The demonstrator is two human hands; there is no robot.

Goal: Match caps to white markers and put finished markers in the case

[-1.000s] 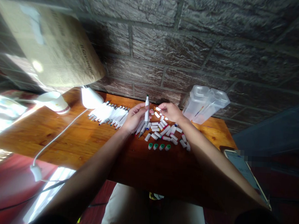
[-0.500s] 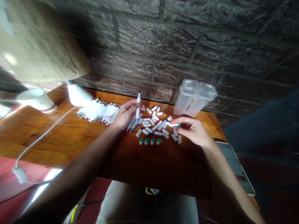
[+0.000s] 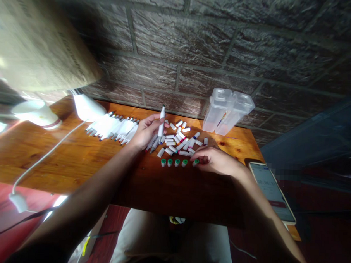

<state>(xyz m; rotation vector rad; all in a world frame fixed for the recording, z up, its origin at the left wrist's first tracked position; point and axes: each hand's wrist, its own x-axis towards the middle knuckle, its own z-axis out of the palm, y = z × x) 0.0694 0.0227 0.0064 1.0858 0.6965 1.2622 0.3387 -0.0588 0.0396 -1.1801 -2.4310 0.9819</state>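
My left hand [image 3: 148, 131] is closed around a white marker [image 3: 162, 123], held upright with its dark tip uncapped at the top. Below that hand, a few more markers [image 3: 154, 145] lie on the table. My right hand [image 3: 212, 159] pinches a green-topped marker cap [image 3: 195, 162] at the right end of a row. Several green-topped caps [image 3: 177, 162] stand upright in that row near the table's front. Just behind them lies a loose pile of white caps [image 3: 179, 139] with various coloured ends, partly hidden by my right fingers.
Many white markers [image 3: 114, 127] lie side by side on the wooden table [image 3: 60, 157]. Clear plastic cases [image 3: 227, 112] stand against the stone wall. A lamp [image 3: 87, 106] and its cord are at left, near a paper cup [image 3: 38, 114]. A phone [image 3: 271, 192] lies at the right edge.
My right hand has brought the green-topped cap down and left from above the pile to the end of the row. My left hand still holds the marker. The view has shifted slightly.
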